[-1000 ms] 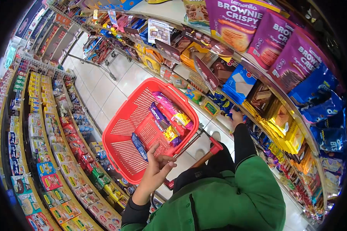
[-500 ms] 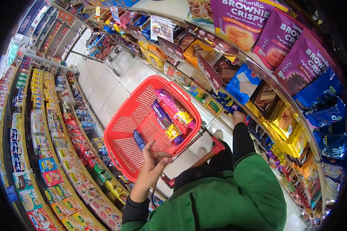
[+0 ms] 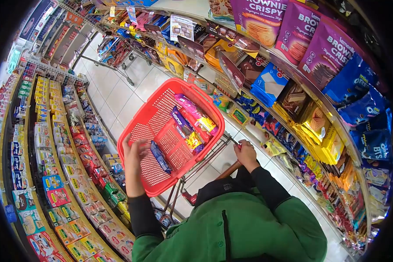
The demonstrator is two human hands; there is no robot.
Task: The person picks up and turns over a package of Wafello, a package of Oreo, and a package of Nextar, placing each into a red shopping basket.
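Note:
A red plastic basket [image 3: 149,114] sits on a shopping cart [image 3: 214,153] in front of me. My left hand [image 3: 134,159] is at the basket's left rim, fingers apart, with nothing in them. My right hand [image 3: 247,155] is closed around the end of the red cart handle [image 3: 228,170]. Inside the basket, a purple Nextar packet [image 3: 182,123] and a pink packet [image 3: 192,109] lie along the right side. A small blue packet [image 3: 160,158] rests near the basket's lower left wall.
Snack shelves [image 3: 270,56] curve along the right, with purple brownie bags [image 3: 298,32] and blue packs [image 3: 349,83]. Shelves of boxed goods [image 3: 67,192] line the left. Another loaded cart [image 3: 113,52] stands farther up the tiled aisle [image 3: 113,94].
My left hand has moved from above the basket's near side to its left rim. The right hand has come away from the right shelf onto the cart handle.

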